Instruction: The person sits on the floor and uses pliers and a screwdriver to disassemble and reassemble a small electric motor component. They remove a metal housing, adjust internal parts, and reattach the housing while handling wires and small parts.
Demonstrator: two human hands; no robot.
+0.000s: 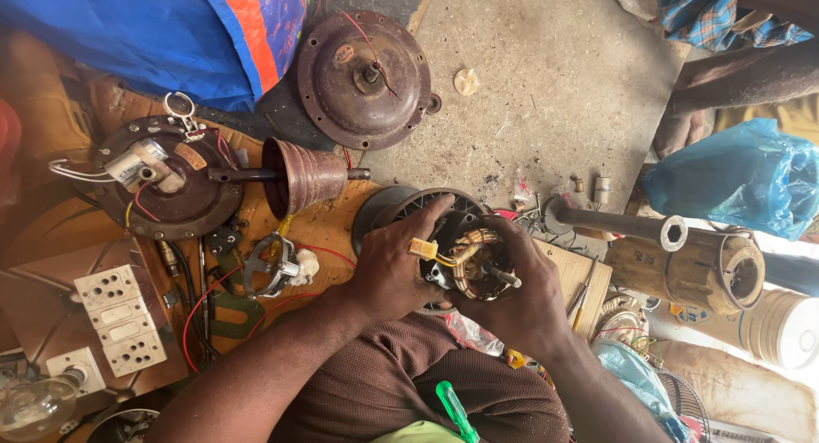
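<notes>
Centrally, seen from the head camera, a round fan motor [465, 251] rests over the person's lap, its copper windings and short steel shaft exposed inside a dark ribbed housing. Left hand [394, 268] grips the housing's left rim, fingers curled over it; right hand [516, 281] cups the right side, thumb across the windings.
</notes>
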